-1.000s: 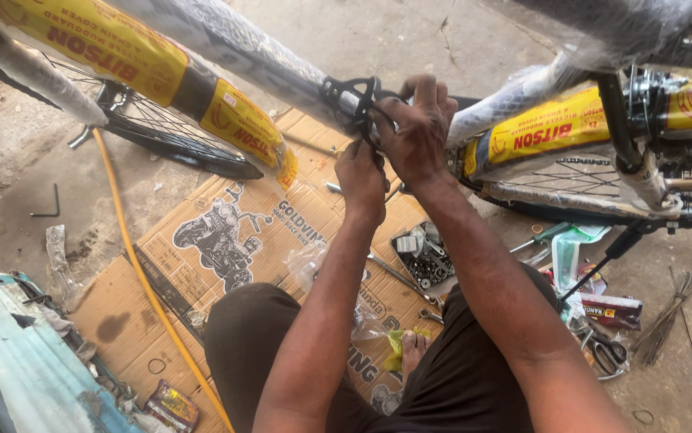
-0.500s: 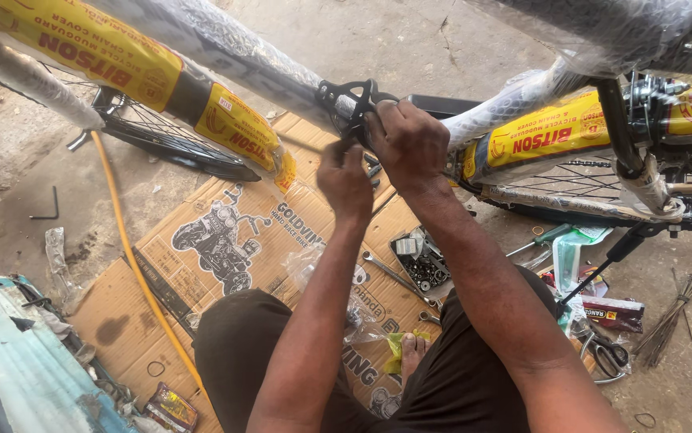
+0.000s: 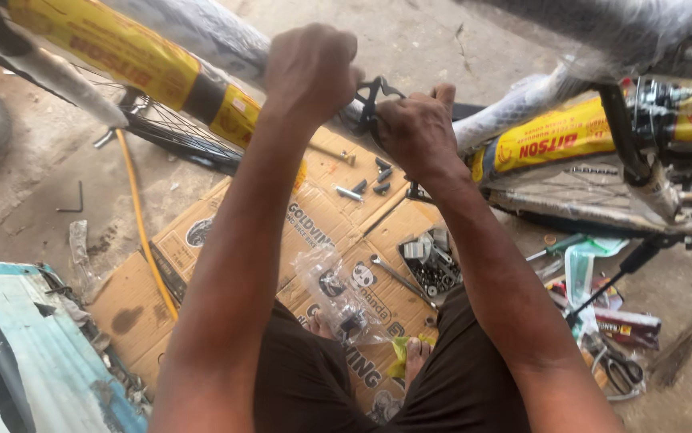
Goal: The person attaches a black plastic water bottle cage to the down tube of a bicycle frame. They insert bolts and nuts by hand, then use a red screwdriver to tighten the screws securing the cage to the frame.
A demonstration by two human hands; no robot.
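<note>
Cardboard sheets [image 3: 314,232] cover the dusty concrete floor [image 3: 33,208] at centre frame (bolts, a spanner and a plastic bag lie scattered there). Left hand [image 3: 310,68] and right hand [image 3: 416,132] both clench a black metal bracket [image 3: 370,100] on the wrapped bicycle frame [image 3: 201,32], upper centre.

Yellow wrapping with red lettering [image 3: 121,52] covers the bicycle frame, a brown cardboard sheet [image 3: 225,240] with black print lies beneath, beside a yellow hose [image 3: 141,232] and a pale blue board [image 3: 49,353].
</note>
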